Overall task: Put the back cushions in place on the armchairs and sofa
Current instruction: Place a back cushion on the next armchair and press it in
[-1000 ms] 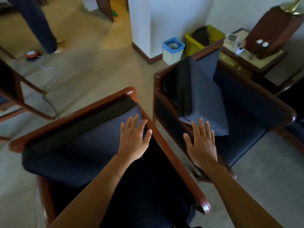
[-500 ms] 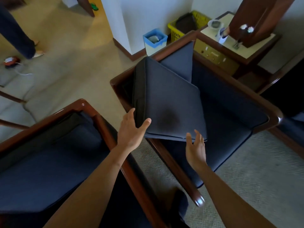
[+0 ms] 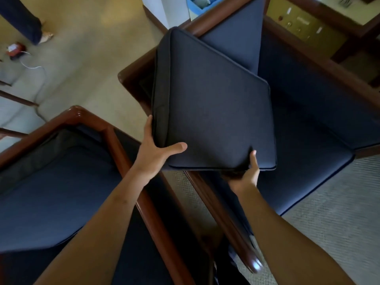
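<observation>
Back cushion (image 3: 216,103), navy, square, tilted w/ one corner up over right armchair (image 3: 308,112). Left hand (image 3: 156,153) grips near-left corner; right hand (image 3: 248,171) grips near edge from below. Left armchair (image 3: 61,182) adjacent; wooden armrests between.

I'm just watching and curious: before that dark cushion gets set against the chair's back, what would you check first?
1. Left hand grips the cushion at its near corner: ok.
2. Right hand supports the near edge from below: ok.
3. Cushion clear of the armchair seat: ok, tilted above it.
4. Cushion clear of the left armrest: cannot tell.
5. Backrest free: not ok, another cushion leans there.
6. Right fingers' hold underneath: cannot tell, hidden.
</observation>
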The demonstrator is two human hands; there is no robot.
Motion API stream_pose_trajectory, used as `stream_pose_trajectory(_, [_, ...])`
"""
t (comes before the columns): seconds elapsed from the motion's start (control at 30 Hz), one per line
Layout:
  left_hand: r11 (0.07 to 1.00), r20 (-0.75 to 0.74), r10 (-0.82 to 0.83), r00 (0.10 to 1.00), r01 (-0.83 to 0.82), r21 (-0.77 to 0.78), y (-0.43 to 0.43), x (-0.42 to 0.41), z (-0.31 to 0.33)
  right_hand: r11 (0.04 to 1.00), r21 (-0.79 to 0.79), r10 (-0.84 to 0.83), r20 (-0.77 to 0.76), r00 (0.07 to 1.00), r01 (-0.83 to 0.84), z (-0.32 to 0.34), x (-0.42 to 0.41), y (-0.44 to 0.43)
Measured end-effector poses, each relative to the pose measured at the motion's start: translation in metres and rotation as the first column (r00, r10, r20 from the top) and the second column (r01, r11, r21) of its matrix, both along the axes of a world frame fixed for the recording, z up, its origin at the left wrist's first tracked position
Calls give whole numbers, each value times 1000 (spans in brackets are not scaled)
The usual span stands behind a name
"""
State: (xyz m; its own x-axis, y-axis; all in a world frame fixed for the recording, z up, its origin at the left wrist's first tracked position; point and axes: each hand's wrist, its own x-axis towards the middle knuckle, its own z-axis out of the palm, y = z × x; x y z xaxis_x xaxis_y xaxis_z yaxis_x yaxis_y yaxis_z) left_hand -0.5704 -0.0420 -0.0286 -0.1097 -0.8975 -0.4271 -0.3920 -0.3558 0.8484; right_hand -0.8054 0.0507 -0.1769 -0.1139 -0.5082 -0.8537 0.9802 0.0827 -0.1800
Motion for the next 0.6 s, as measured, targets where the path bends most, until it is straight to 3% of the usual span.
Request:
stream_pose_trajectory(0.27, [1000,-71,16,997,-16,6,42,-3,14,995,97,-34,29,999,31,31,-10,59])
stream_pose_trajectory(0.6, [930,-152,202,968,-141,340,92,-6,62,982,186,62,-139,988,-36,155,-36,150])
